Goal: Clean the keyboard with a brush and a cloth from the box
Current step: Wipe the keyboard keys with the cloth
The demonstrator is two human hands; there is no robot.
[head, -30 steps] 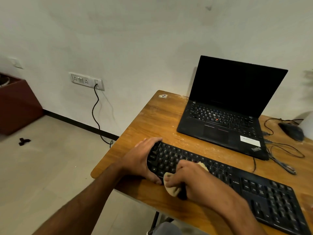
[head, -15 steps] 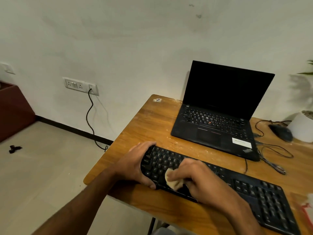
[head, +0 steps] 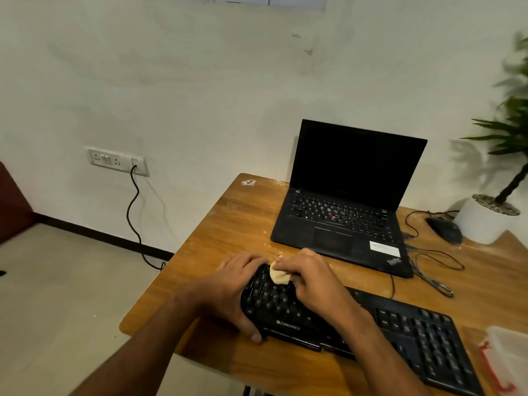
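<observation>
A black Zebronics keyboard point(head: 405, 332) lies along the near edge of the wooden desk point(head: 228, 224). My left hand point(head: 228, 292) clasps the keyboard's left end, thumb on the front edge and fingers over the back. My right hand point(head: 311, 281) is closed on a small beige cloth point(head: 278, 275) and presses it on the keys at the far left corner. A clear plastic box point(head: 508, 358) with a red clip sits at the desk's right edge. No brush is visible.
An open black laptop point(head: 343, 218) stands behind the keyboard. To its right are a black mouse point(head: 444, 230), loose cables point(head: 428, 270) and a white potted plant point(head: 485, 218). A wall socket point(head: 117, 161) with a plugged cable is at left, above the floor.
My right hand has slid the cloth from the keyboard's front left keys toward its back left corner. My left hand keeps its hold. The camera view has shifted, showing the box and plant.
</observation>
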